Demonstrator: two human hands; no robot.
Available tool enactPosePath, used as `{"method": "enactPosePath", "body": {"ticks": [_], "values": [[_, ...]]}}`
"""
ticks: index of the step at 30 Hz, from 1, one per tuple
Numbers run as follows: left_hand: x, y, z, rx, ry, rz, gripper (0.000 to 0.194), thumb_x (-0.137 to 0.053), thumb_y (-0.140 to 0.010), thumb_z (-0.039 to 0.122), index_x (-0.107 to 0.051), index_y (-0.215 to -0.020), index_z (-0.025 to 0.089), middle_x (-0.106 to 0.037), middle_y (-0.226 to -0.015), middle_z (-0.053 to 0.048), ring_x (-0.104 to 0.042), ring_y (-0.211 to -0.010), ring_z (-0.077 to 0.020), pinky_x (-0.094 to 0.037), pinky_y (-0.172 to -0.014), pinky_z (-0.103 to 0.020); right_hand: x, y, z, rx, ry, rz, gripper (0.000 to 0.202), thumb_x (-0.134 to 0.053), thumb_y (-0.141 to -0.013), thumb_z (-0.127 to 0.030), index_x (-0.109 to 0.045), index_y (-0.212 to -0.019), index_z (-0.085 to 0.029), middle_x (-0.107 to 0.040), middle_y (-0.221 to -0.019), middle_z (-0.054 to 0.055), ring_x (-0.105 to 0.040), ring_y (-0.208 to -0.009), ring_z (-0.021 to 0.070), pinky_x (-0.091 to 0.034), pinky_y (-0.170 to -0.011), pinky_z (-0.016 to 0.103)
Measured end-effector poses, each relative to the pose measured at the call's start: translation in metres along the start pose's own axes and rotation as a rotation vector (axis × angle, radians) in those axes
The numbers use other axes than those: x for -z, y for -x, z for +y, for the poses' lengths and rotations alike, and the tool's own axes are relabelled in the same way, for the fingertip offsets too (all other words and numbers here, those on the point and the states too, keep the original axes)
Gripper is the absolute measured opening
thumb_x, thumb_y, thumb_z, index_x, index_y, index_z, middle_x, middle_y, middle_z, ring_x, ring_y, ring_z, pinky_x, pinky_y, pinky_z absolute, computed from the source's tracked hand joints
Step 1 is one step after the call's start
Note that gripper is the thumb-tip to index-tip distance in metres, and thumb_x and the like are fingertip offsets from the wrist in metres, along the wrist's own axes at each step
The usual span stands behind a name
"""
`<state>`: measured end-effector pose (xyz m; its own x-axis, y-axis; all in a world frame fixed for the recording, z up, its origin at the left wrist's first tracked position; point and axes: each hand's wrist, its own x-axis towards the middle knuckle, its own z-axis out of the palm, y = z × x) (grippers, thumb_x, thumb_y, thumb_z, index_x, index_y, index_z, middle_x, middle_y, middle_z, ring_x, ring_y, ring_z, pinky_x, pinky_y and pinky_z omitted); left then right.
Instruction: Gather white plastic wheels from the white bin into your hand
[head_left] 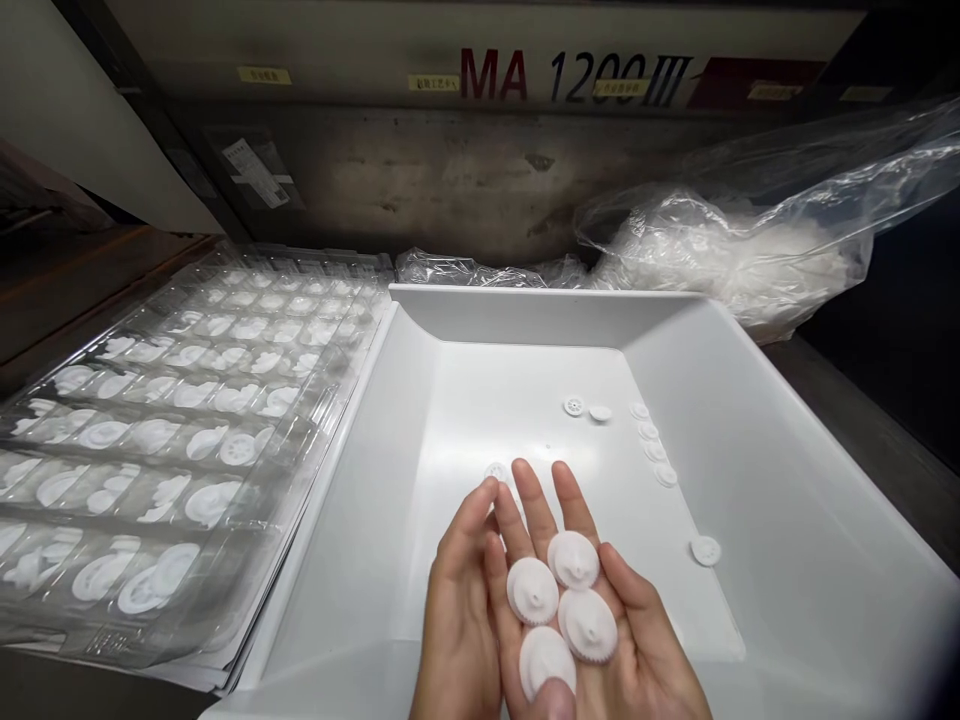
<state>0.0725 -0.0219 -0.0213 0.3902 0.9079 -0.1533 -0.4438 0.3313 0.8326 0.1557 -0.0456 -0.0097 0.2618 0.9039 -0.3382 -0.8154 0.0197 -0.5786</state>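
Observation:
My right hand [637, 650] lies palm up over the near part of a white plastic bin [787, 480]. Several white plastic gears [566, 605] rest on its fingers and palm. My left hand [457, 610] presses against the right hand's left side, fingers straight and together. Its thumb tip [556, 698] touches the lowest gear [546, 660]. More small white gears [651, 440] lie loose on the bin's floor, mostly in a row at the right; one [705, 550] sits apart, nearer to me.
A stack of clear blister trays [172, 440] filled with white gears lies left of the bin. Behind the bin a clear plastic bag [750, 240] holds white parts. A machine panel marked MA 1200 III [570, 75] stands at the back.

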Motion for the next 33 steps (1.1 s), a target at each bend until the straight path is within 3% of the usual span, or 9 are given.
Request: {"method": "enactPosePath", "body": {"ticks": [3, 7, 11, 14, 19, 22, 26, 30, 33], "values": [[0.009, -0.009, 0.006, 0.267, 0.261, -0.050, 0.063, -0.081, -0.064, 0.031, -0.058, -0.121, 0.041, -0.043, -0.144, 0.007, -0.013, -0.144, -0.0238, -0.007, -0.118, -0.035, 0.000, 0.001, 0.001, -0.025, -0.147, 0.013, 0.036, -0.039, -0.091, -0.049, -0.059, -0.121, -0.044, -0.048, -0.140, -0.007, -0.039, -0.133, 0.0235, -0.039, -0.105, 0.053], [0.015, -0.016, 0.018, 0.511, 0.505, -0.166, 0.060, -0.061, -0.079, 0.028, -0.044, -0.137, 0.026, -0.053, -0.137, -0.004, -0.019, -0.142, -0.0173, 0.003, -0.117, -0.030, 0.001, 0.002, 0.002, -0.067, -0.210, -0.033, 0.035, -0.042, -0.088, -0.049, -0.060, -0.118, -0.046, -0.045, -0.141, -0.010, -0.036, -0.135, 0.0229, -0.036, -0.106, 0.053], [0.016, -0.015, 0.023, 0.529, 0.564, -0.152, 0.064, -0.051, -0.083, 0.024, -0.031, -0.143, 0.018, -0.051, -0.139, -0.007, -0.021, -0.141, -0.0131, 0.003, -0.116, -0.025, -0.002, 0.002, -0.001, -0.053, -0.160, -0.015, 0.041, -0.036, -0.089, -0.054, -0.062, -0.117, -0.041, -0.049, -0.139, -0.005, -0.040, -0.132, 0.0238, -0.034, -0.107, 0.054], [0.017, -0.014, 0.020, 0.525, 0.589, -0.171, 0.051, -0.044, -0.087, 0.022, -0.044, -0.137, 0.023, -0.051, -0.139, -0.005, -0.029, -0.139, -0.0166, -0.002, -0.118, -0.033, -0.005, 0.002, -0.003, -0.054, -0.168, 0.038, 0.052, -0.031, -0.088, -0.059, -0.061, -0.122, -0.034, -0.054, -0.134, 0.002, -0.044, -0.129, 0.0246, -0.034, -0.107, 0.053], [0.019, -0.016, 0.019, 0.562, 0.649, -0.235, 0.043, -0.053, -0.082, 0.025, -0.059, -0.124, 0.032, -0.058, -0.131, 0.006, -0.029, -0.139, -0.0121, -0.005, -0.117, -0.022, -0.003, 0.002, -0.003, -0.067, -0.226, 0.019, 0.062, -0.024, -0.088, -0.063, -0.056, -0.128, -0.029, -0.054, -0.134, 0.005, -0.043, -0.130, 0.0247, -0.033, -0.108, 0.052], [0.018, -0.018, 0.021, 0.589, 0.657, -0.218, 0.043, -0.058, -0.079, 0.026, -0.061, -0.121, 0.036, -0.056, -0.133, 0.008, -0.023, -0.142, -0.0190, -0.009, -0.120, -0.035, 0.001, 0.001, -0.001, -0.032, -0.213, -0.003, 0.058, -0.026, -0.089, -0.061, -0.060, -0.123, -0.029, -0.054, -0.134, 0.005, -0.043, -0.130, 0.0253, -0.032, -0.108, 0.053], [0.017, -0.018, 0.023, 0.616, 0.646, -0.172, 0.041, -0.061, -0.077, 0.029, -0.063, -0.117, 0.037, -0.051, -0.137, 0.009, -0.016, -0.144, -0.0212, -0.013, -0.119, -0.038, 0.002, -0.003, 0.003, 0.051, -0.079, -0.005, 0.054, -0.025, -0.091, -0.056, -0.063, -0.119, -0.029, -0.058, -0.129, 0.007, -0.043, -0.130, 0.0250, -0.033, -0.107, 0.054], [0.013, -0.017, 0.020, 0.594, 0.704, -0.108, 0.039, -0.059, -0.076, 0.026, -0.066, -0.114, 0.034, -0.056, -0.133, 0.007, -0.020, -0.142, -0.0181, -0.017, -0.119, -0.035, 0.002, -0.008, 0.005, 0.177, 0.086, 0.008, 0.054, -0.020, -0.096, -0.048, -0.062, -0.121, -0.026, -0.063, -0.119, 0.009, -0.049, -0.124, 0.0248, -0.041, -0.102, 0.052], [0.010, -0.016, 0.018, 0.549, 0.719, -0.029, 0.034, -0.052, -0.079, 0.026, -0.069, -0.107, 0.035, -0.062, -0.124, 0.005, -0.027, -0.140, -0.0150, -0.024, -0.117, -0.031, 0.002, -0.006, 0.014, 0.443, 0.534, 0.004, 0.048, -0.016, -0.099, -0.034, -0.052, -0.130, -0.026, -0.066, -0.114, 0.008, -0.057, -0.117, 0.0242, -0.048, -0.095, 0.050]]}}
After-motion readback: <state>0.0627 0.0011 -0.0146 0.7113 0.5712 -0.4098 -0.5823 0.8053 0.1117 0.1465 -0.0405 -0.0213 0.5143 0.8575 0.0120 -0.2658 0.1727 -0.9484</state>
